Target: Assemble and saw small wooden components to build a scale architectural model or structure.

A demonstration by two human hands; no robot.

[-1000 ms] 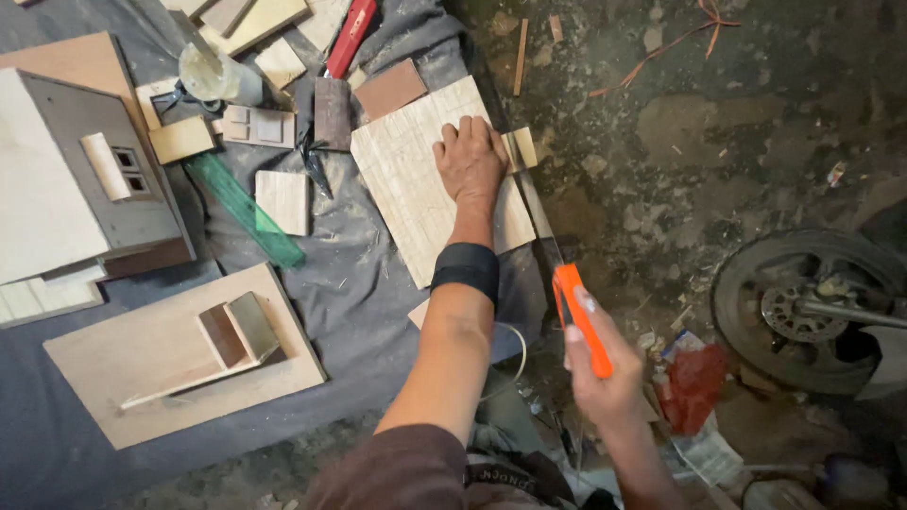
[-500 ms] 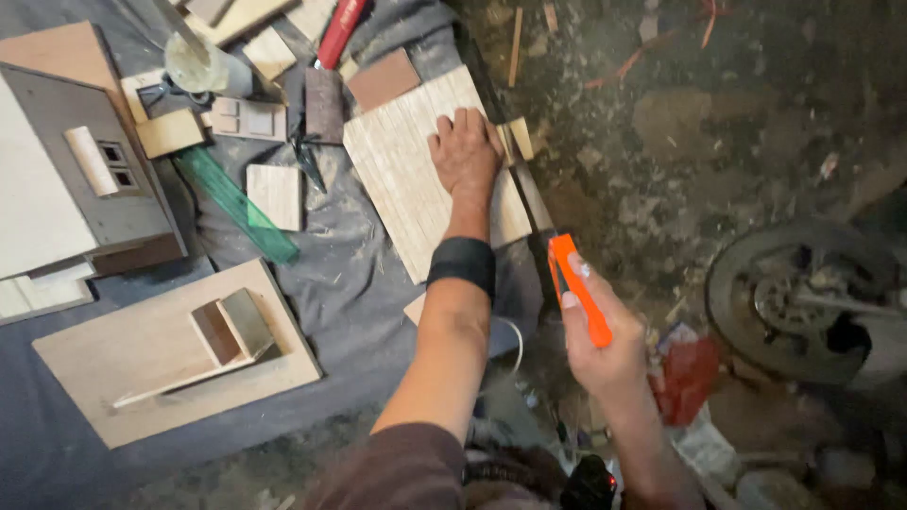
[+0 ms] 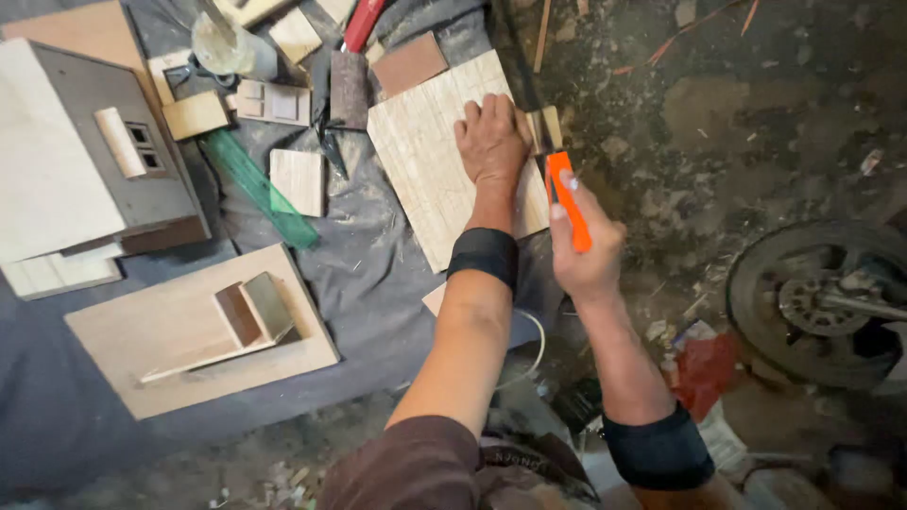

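Note:
My left hand [image 3: 492,140] lies flat, fingers spread, on a pale scored wooden sheet [image 3: 425,161] spread on grey cloth [image 3: 378,283]. A black wristband [image 3: 485,255] wraps that forearm. My right hand [image 3: 588,247] grips an orange utility knife [image 3: 568,198], its tip at the sheet's right edge beside a dark straightedge [image 3: 529,113] and a small wooden scrap [image 3: 548,125]. The blade itself is hidden.
A grey-roofed model house [image 3: 85,170] stands at the left. A wooden base with a small box [image 3: 198,331] lies in front of it. A green ruler [image 3: 257,187], small wooden squares [image 3: 298,179], a plastic cup [image 3: 231,47] and a red-handled tool [image 3: 364,21] crowd the cloth. A wheel [image 3: 822,302] rests at right.
My right hand has carried the orange knife up from beside my left forearm to the sheet's right edge. The left hand has stayed pressed on the sheet.

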